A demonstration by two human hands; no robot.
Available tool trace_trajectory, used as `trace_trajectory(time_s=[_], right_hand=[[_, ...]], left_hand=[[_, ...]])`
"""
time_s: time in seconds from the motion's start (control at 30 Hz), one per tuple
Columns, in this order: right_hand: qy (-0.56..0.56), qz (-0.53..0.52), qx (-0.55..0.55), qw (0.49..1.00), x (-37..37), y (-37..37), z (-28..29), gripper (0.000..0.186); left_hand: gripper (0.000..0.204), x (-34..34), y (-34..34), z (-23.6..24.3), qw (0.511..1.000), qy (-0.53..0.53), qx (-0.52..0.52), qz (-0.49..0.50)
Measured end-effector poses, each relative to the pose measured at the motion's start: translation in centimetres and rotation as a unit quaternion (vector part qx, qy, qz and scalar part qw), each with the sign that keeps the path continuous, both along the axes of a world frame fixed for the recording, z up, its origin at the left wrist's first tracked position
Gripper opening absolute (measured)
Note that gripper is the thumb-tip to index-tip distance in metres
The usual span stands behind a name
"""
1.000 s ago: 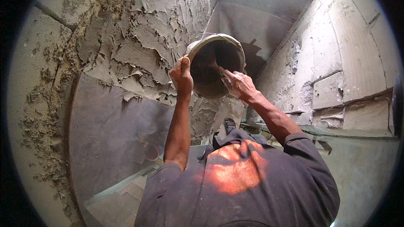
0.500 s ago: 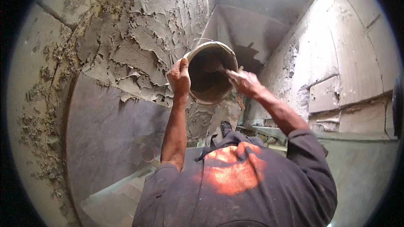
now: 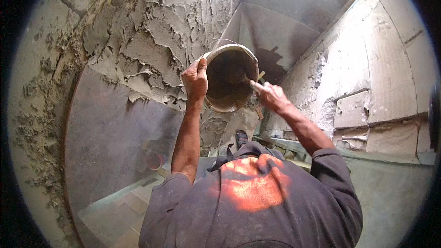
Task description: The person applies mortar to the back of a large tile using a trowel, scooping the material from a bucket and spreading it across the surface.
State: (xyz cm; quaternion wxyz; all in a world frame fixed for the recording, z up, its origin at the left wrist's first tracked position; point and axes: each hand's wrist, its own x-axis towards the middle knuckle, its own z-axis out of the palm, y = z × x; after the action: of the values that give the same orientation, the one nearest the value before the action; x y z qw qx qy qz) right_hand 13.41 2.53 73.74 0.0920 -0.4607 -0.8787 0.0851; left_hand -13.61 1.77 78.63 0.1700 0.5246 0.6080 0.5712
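A round bucket (image 3: 228, 103) with a pale rim and a thin wire handle is held up in front of me, its mouth tilted toward me. My left hand (image 3: 195, 81) grips the left side of the rim, thumb on the edge. At the right side of the mouth, my right hand (image 3: 272, 96) is closed around a tool with a pale handle (image 3: 261, 75). The tool's working end reaches into the dark inside of the bucket, where its shape is too dim to make out. Brownish material coats the inner wall.
To the left rises a wall with rough, flaking plaster (image 3: 151, 55), above a smooth grey sheet (image 3: 119, 119). Pale slabs (image 3: 390, 73) line the right side. A reddish round container (image 3: 155, 160) lies low on the left. My sandalled foot (image 3: 241, 138) is below the bucket.
My right hand has shifted slightly down, with the tool still in the bucket. The left hand keeps its hold on the rim. The view has shifted a little.
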Motion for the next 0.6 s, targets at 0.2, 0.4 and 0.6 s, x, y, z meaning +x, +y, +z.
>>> trace_trajectory(time_s=[0.2,0.4,0.6], right_hand=[[0.168,0.030,-0.124,0.978,-2.5,-4.6,-1.5,0.044],[0.158,-0.042,-0.074,0.984,-4.7,-2.5,0.9,0.045],[0.079,-0.024,-0.198,0.977,-2.9,-3.8,-1.2,0.050]], left_hand=[[0.035,0.4,-0.8,-3.1,0.992,0.003,0.110,0.056],[0.040,1.3,-0.5,-1.0,0.998,-0.007,0.069,0.005],[0.039,0.4,-0.6,-1.1,0.994,-0.043,0.094,0.036]])
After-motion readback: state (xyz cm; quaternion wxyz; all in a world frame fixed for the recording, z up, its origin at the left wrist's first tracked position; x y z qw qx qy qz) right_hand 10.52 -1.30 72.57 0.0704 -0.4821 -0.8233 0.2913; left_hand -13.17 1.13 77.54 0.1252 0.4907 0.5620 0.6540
